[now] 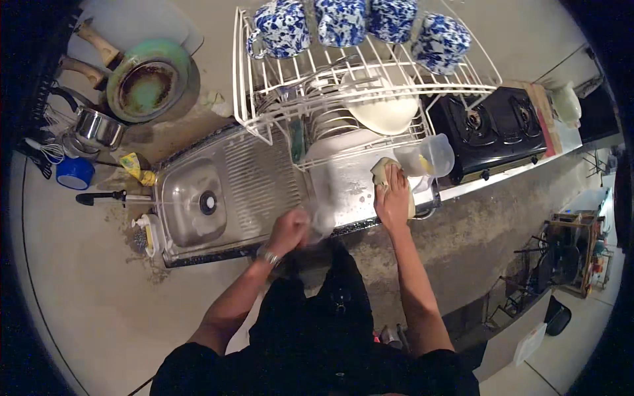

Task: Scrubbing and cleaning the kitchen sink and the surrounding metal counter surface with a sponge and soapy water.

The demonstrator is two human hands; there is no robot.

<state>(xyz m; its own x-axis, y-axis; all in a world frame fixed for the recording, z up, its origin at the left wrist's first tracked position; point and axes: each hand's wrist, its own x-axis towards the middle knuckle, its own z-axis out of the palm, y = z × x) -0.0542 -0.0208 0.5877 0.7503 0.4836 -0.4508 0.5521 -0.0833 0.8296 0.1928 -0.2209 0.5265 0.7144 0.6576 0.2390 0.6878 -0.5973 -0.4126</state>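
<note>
My right hand (394,198) presses a pale yellow cloth (382,173) onto the shiny metal worktop (353,201), its fingers bent over the fabric. Beside that cloth stands a clear plastic container (441,155) with something yellow showing in it. My left hand (289,232), with a watch on the wrist, is curled near the front edge of the drainboard (261,178). Motion smears its fingers. A see-through blurred thing (322,221) shows right at its fingertips; I cannot make out its kind.
A white wire rack (290,109) rises over the worktop, holding blue-speckled mugs (340,23) above and plates and a cream bowl (386,112) below. The steel sink (175,198) lies left, a black gas stove (482,129) right. Pans (148,82) hang at the upper left.
</note>
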